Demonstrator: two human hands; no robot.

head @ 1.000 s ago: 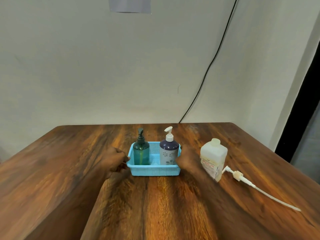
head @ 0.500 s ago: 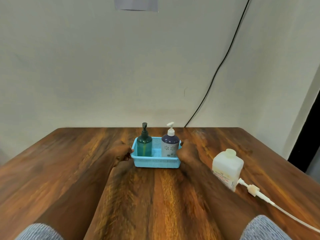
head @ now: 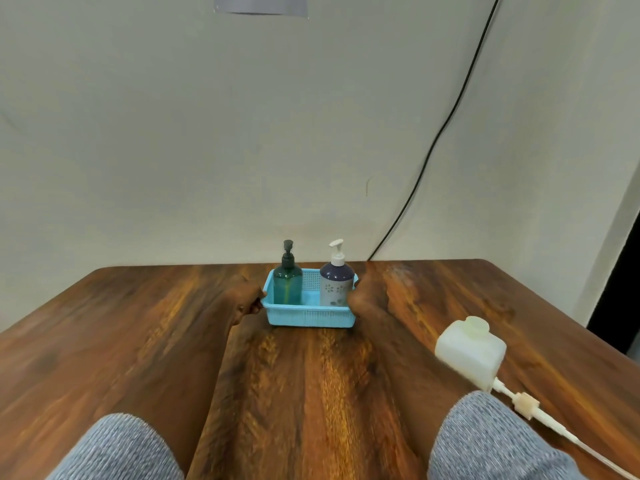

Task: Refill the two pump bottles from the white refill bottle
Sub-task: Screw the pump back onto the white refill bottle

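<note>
While both hands grip the blue basket's (head: pixel 310 315) ends, left hand (head: pixel 246 299) curled on its rim, right hand (head: pixel 363 299) likewise, green pump bottle (head: pixel 287 284) and floral pump bottle (head: pixel 336 284) stand upright between them; white refill bottle (head: pixel 469 353) sits near-right on the tabletop (head: pixel 138 341), nearer the right hand.

Pump bottles (head: pixel 311 282) upright; refill bottle (head: pixel 469 353) apart.
</note>
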